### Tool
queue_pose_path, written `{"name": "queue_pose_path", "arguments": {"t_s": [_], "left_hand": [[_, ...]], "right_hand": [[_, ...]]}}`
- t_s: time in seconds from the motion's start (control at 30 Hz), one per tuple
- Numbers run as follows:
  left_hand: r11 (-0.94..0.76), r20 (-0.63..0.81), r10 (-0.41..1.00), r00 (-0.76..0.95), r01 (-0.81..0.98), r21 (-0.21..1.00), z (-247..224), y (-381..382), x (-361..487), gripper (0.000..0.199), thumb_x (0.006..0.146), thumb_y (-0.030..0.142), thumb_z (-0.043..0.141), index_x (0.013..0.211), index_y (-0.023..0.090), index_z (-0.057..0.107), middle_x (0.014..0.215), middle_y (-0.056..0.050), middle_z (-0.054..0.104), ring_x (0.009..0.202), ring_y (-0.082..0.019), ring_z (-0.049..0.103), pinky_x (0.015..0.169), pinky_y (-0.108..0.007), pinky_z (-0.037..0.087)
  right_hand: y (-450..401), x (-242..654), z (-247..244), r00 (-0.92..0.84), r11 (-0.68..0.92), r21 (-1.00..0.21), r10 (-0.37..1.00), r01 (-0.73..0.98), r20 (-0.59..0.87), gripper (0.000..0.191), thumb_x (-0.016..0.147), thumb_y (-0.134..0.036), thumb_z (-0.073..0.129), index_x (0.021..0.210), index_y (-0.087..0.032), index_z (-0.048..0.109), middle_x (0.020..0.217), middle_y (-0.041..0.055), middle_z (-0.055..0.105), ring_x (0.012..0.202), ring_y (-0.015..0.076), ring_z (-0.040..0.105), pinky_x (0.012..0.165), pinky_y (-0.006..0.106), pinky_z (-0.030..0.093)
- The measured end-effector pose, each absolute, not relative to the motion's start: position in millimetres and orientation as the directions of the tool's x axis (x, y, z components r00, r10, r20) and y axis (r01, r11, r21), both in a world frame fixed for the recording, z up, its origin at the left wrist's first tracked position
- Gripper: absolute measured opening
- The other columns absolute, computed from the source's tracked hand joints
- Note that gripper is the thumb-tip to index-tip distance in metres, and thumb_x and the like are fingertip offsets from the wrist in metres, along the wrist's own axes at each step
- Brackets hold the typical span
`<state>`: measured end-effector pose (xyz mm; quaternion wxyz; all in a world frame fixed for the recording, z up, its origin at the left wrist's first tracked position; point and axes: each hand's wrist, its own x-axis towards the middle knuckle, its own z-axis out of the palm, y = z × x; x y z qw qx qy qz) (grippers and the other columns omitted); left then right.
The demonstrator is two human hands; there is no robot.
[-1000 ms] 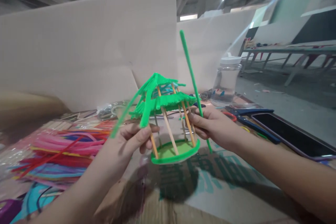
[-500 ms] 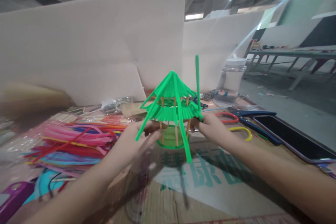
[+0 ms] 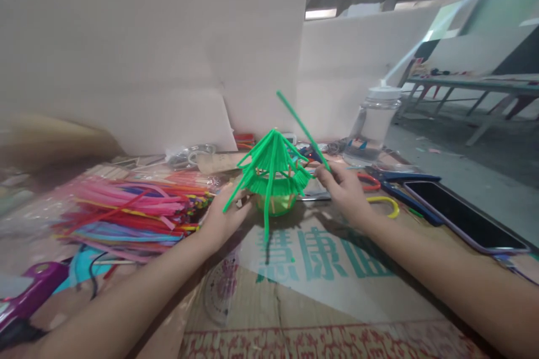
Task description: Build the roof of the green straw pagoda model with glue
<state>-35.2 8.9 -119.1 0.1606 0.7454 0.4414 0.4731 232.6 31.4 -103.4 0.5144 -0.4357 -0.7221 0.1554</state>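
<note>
A small pavilion model point(image 3: 273, 179) with a two-tiered roof of green pipe cleaners and thin wooden posts stands at the middle, on the table or just above it; I cannot tell which. Loose strips hang from its roof at the front and left. My left hand point(image 3: 229, 210) is closed on the model's left side, with some fingertips hidden behind it. To the right of the model, my right hand point(image 3: 345, 190) pinches the lower end of a single green pipe cleaner point(image 3: 301, 126), which slants up and to the left above the roof.
Bundles of coloured pipe cleaners point(image 3: 126, 207) lie at left, near a purple-handled tool point(image 3: 40, 286). A phone point(image 3: 463, 216), yellow-handled scissors point(image 3: 389, 206) and a water bottle point(image 3: 370, 123) are at right. White boards point(image 3: 160, 56) stand behind; a protractor point(image 3: 221, 289) lies in front.
My right hand has moved away from the model's right side. The pipe cleaner in it went from upright to slanting left. The model has turned and sits a little lower relative to my hands.
</note>
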Motion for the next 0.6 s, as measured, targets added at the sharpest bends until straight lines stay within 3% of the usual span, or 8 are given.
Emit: {"name": "queue_pose_path", "arguments": {"t_s": [0.2,0.37,0.47,0.6], "left_hand": [[-0.533,0.524,0.819,0.236,0.650,0.541,-122,12,-38,0.024,0.089,0.033,0.052,0.101,0.020,0.069,0.099,-0.006,0.073,0.095,-0.024,0.066,0.089,-0.037,0.051],[-0.443,0.444,0.867,0.227,0.761,0.475,-129,13,-42,0.027,0.094,0.035,0.042,0.093,0.019,0.065,0.093,-0.007,0.071,0.099,-0.025,0.064,0.088,-0.035,0.051],[-0.386,0.394,0.895,0.211,0.809,0.444,-133,6,-43,0.021,0.092,0.034,0.046,0.092,0.019,0.060,0.090,-0.008,0.068,0.094,-0.025,0.064,0.083,-0.037,0.051],[-0.437,0.315,0.888,0.335,0.830,0.346,-129,-15,-50,0.017,0.088,0.030,0.050,0.092,0.018,0.061,0.105,-0.013,0.067,0.104,-0.028,0.061,0.090,-0.039,0.048]], "right_hand": [[35,239,-91,-0.079,0.629,-0.714,0.765,0.309,0.640,0.043,0.100,-0.052,0.037,0.084,-0.019,0.060,0.066,-0.0019,0.043,0.061,0.0137,0.042,0.056,0.027,0.032],[26,241,-65,-0.010,0.634,-0.745,0.763,0.206,0.646,0.045,0.096,-0.059,0.043,0.084,-0.020,0.063,0.065,-0.0013,0.047,0.058,0.0125,0.041,0.052,0.026,0.030],[14,241,-49,-0.003,0.653,-0.737,0.749,0.173,0.663,0.046,0.093,-0.062,0.047,0.084,-0.021,0.064,0.065,-0.0007,0.047,0.058,0.0130,0.042,0.052,0.027,0.031],[4,240,-37,-0.048,0.664,-0.728,0.743,0.170,0.667,0.044,0.093,-0.060,0.047,0.082,-0.021,0.064,0.064,-0.0007,0.048,0.056,0.0123,0.041,0.051,0.027,0.031]]}}
